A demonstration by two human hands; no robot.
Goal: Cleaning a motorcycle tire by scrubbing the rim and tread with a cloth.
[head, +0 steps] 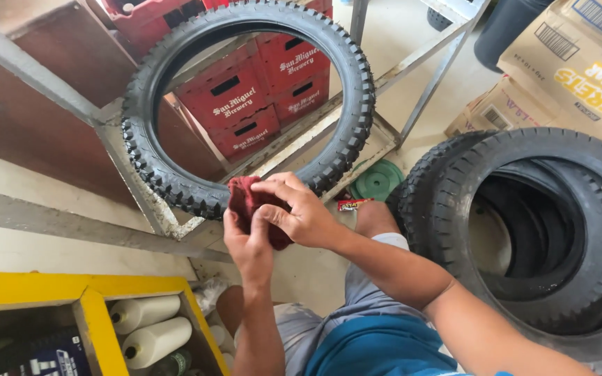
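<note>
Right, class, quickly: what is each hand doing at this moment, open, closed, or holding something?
Left hand: closed on the dark red cloth from below.
Right hand: closed, pinching the same cloth from above.

A tyre (245,104) was propped against a metal frame (127,160), crates (259,90) behind it, stacked tyres (545,230) to its right.

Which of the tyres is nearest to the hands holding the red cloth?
The knobby tyre leaning on the metal frame, just above both hands and the red cloth. The stacked tyres stand farther off to the right.
</note>
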